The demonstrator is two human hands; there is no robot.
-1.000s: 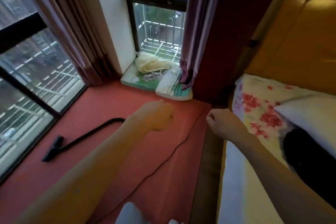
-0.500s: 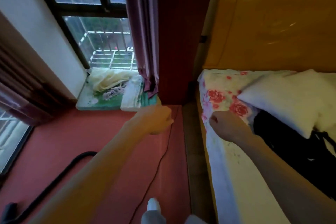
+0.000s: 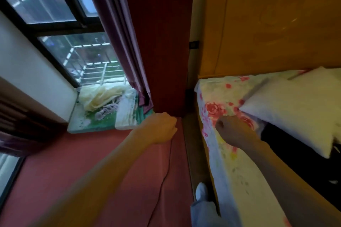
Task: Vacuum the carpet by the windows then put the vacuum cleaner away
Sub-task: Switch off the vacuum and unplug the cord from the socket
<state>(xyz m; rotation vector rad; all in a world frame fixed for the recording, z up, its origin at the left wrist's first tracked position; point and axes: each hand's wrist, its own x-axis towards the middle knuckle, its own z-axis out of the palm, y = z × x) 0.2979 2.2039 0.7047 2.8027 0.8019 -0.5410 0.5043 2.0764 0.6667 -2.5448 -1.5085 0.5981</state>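
Left hand (image 3: pixel 160 128) on cord (image 3: pixel 168 162), red carpet (image 3: pixel 83 153) below

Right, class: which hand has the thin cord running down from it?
The left hand, over the red carpet: the dark cord trails from its curled fingers. The right hand is over the floral bedsheet, no cord visible.

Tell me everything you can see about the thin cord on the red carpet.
The cord is thin, dark and flexible-looking. It lies slack on the red carpet in a gentle curve, from the curled left hand, which seems to grip it, down to the picture's bottom edge. Neither end shows.
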